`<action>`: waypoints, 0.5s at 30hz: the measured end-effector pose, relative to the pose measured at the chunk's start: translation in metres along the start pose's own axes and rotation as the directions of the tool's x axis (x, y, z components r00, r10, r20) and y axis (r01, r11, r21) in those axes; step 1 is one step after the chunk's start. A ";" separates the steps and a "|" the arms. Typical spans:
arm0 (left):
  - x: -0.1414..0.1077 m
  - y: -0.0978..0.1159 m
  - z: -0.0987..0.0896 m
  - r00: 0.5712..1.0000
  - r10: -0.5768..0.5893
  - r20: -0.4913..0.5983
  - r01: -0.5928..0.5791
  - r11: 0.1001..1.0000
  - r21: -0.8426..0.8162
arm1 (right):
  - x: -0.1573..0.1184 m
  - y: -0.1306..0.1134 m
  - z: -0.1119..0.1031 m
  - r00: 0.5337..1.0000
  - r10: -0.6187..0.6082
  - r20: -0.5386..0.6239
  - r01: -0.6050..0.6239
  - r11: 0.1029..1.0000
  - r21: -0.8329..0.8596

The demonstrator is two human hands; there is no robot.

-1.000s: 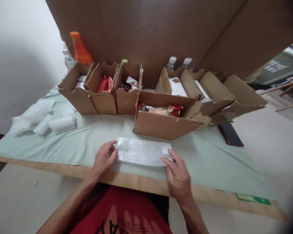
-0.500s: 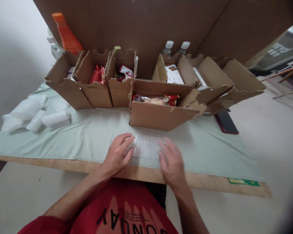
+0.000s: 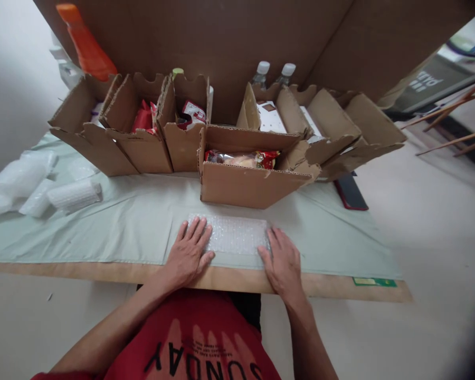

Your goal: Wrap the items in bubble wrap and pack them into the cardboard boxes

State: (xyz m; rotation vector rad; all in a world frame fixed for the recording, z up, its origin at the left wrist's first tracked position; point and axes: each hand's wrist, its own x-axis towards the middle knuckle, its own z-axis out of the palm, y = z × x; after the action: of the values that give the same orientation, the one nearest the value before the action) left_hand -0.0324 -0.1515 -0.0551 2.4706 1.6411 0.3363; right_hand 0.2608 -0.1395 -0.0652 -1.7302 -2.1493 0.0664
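Note:
A flat piece of clear bubble wrap (image 3: pixel 237 235) lies on the pale green cloth near the table's front edge. My left hand (image 3: pixel 188 253) rests flat on its left end, fingers spread. At the right end, my right hand (image 3: pixel 281 259) touches the wrap with its fingertips, thumb apart from the fingers. Neither hand grips anything. Just behind the wrap stands a cardboard box (image 3: pixel 249 184) with a red and clear food packet (image 3: pixel 241 159) inside.
Behind stand several cardboard bins (image 3: pixel 122 150) with packets. Bubble-wrap bundles (image 3: pixel 19 177) lie at the left, a dark flat item (image 3: pixel 350 191) at the right. An orange bottle (image 3: pixel 87 50) and clear bottles (image 3: pixel 287 74) stand at the back.
My left hand has flattened, its fingers now straight on the wrap. My right hand has settled by the right end. The whole view has shifted, with the bins further left.

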 end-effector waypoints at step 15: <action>0.011 -0.042 -0.006 0.946 -0.238 -0.221 0.207 0.966 -0.158 | 0.057 -0.013 0.013 0.999 0.034 -0.021 -0.031 0.993 0.112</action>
State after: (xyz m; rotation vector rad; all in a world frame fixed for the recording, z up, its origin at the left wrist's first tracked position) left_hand -0.0668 -0.1248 -0.0588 2.1895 1.8996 0.7095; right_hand 0.2350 -0.0864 -0.0588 -1.6938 -2.0602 0.1712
